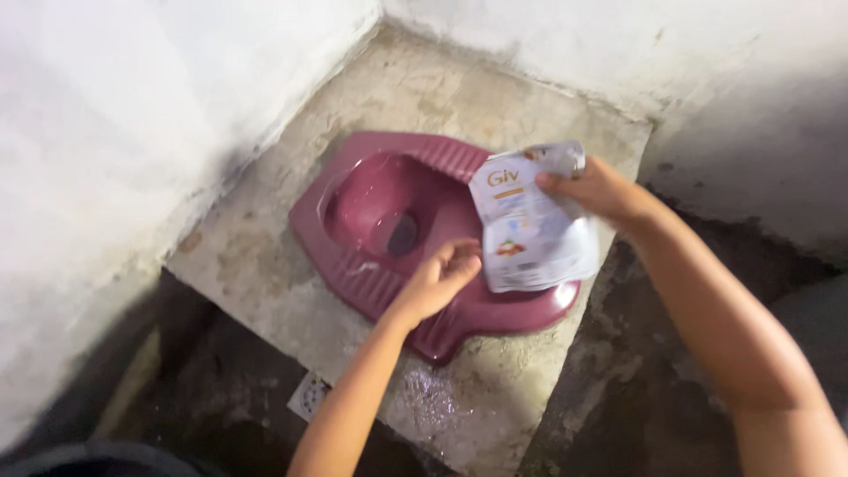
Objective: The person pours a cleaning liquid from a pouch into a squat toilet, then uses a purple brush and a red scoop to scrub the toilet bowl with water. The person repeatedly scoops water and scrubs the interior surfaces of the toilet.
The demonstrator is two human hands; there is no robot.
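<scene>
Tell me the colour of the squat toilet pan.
The squat toilet pan is dark maroon red, seen in the head view.

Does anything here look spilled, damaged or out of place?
Yes. A wet splash darkens the concrete platform in front of the maroon squat toilet, and a small scrap of printed wrapper lies at the platform's edge. The white pouch is crumpled.

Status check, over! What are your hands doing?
Right hand pinching white plastic refill pouch. Left hand cupped beside it, over maroon ceramic squat toilet. Nothing between them.
</scene>
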